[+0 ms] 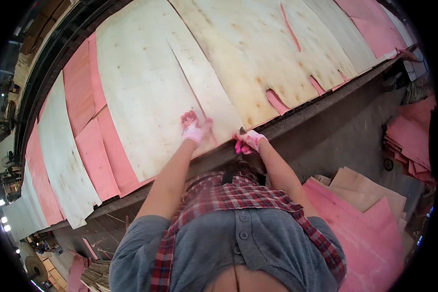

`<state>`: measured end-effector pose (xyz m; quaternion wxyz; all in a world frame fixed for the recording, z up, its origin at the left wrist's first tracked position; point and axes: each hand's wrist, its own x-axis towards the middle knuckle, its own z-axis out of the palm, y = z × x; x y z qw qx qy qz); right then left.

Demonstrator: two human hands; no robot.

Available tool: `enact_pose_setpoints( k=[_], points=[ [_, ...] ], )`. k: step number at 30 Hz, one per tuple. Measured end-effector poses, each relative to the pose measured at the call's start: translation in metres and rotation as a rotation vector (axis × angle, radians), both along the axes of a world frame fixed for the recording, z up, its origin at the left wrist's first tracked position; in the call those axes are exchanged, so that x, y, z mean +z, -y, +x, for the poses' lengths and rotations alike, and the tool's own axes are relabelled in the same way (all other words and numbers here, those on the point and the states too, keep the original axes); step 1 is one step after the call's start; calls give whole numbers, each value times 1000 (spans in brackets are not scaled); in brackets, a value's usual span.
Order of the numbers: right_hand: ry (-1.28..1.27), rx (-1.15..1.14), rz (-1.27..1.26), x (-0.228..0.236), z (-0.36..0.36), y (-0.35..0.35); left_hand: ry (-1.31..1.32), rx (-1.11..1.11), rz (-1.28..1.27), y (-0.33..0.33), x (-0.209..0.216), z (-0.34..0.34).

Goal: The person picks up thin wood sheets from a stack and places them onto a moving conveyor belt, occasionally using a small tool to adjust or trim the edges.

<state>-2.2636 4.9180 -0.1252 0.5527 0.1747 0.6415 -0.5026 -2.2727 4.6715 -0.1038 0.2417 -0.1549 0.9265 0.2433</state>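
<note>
My left hand (pixel 195 127), in a white and pink stained glove, rests on a pale wood veneer sheet (pixel 136 82), fingers stretched out and slightly blurred. Beside it a long narrow gap runs up through the sheet. At the front edge of the long table, my right hand (pixel 249 141) in a similar glove has its fingers curled. A small dark bit shows at its fingertips, too small to name. Right of that hand lies a yellowish veneer sheet (pixel 258 53) with knots and notches along its near edge, pink showing through them.
Pink veneer sheets (pixel 97 155) and another pale strip (pixel 65 146) cover the table to the left. Pink and tan sheets (pixel 360 228) are piled low at my right, with another pink stack (pixel 413 131) farther off. Thin wood scraps (pixel 98 275) lie at the lower left.
</note>
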Motion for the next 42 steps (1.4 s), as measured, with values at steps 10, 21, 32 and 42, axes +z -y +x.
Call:
enact_pose_setpoints(
  k=[10,21,32,42],
  points=[
    [-213,-278,-199,65,20,-140,-649,1007,1198,68,16,43],
    [-272,219,-519,45,-33,72,-675,1736,711,130,-16,320],
    [295,663,-700,39,148,421,-926,2141,1059,161,-67,529],
    [135,413,-354,15,296,713,-1183,2078,1234,332,-10,681]
  ],
)
